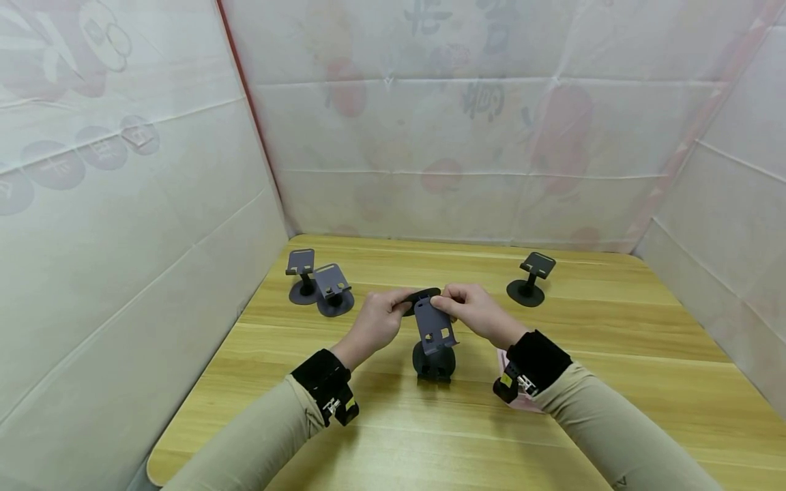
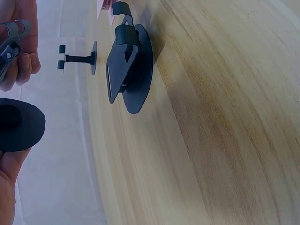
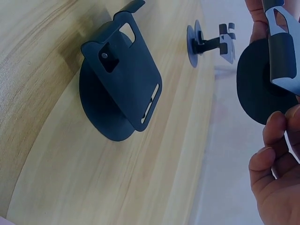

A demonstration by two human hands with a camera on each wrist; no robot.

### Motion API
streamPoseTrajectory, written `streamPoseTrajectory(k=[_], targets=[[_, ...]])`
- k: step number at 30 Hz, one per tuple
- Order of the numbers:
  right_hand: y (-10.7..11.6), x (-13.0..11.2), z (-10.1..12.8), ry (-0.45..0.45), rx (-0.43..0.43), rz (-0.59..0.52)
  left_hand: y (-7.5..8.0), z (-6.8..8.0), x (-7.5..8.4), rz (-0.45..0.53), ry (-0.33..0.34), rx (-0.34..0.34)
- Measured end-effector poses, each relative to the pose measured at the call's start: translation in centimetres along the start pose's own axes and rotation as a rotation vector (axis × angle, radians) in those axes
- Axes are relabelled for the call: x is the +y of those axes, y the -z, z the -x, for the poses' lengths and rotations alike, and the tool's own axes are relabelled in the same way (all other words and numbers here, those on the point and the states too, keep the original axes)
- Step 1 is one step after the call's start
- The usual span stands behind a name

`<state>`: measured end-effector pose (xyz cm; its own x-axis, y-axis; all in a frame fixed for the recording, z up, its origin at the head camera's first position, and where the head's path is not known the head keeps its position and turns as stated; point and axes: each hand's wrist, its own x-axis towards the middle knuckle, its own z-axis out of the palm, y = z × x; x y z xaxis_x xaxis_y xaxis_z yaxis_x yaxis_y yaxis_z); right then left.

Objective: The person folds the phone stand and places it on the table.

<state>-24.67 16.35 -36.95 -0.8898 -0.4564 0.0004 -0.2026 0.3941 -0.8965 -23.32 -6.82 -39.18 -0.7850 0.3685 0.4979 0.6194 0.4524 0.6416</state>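
A dark phone stand (image 1: 434, 326) is held up over the middle of the table by both hands. My left hand (image 1: 377, 320) grips the rim of its round base (image 2: 21, 124), thumb on one side. With thumb and fingers, my right hand (image 1: 475, 310) pinches the upper end of its slotted plate. Below it, a second dark phone stand (image 3: 124, 70) stands on the table, its plate folded low over its round base; the held stand partly covers it in the head view. The right wrist view shows the held stand's hooked lip (image 3: 282, 54) close up.
Two more phone stands (image 1: 301, 261) (image 1: 332, 279) stand close together at the back left of the wooden table (image 1: 381, 436). Another phone stand (image 1: 526, 292) is at the back right. A pink object (image 1: 525, 404) lies partly hidden beneath the right wrist. Pale sheets (image 1: 479, 211) enclose the table.
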Motion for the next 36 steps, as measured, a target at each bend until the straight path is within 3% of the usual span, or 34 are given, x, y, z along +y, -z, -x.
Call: streamPoseTrajectory(k=[28, 36], targets=[[-0.45, 0.11, -0.07, -0.105, -0.005, -0.055, -0.36, 0.23, 0.16, 0.002, -0.044, 0.009], [-0.30, -0.11, -0.09, -0.109, 0.000, -0.045, -0.28, 0.11, 0.09, 0.012, -0.007, -0.002]])
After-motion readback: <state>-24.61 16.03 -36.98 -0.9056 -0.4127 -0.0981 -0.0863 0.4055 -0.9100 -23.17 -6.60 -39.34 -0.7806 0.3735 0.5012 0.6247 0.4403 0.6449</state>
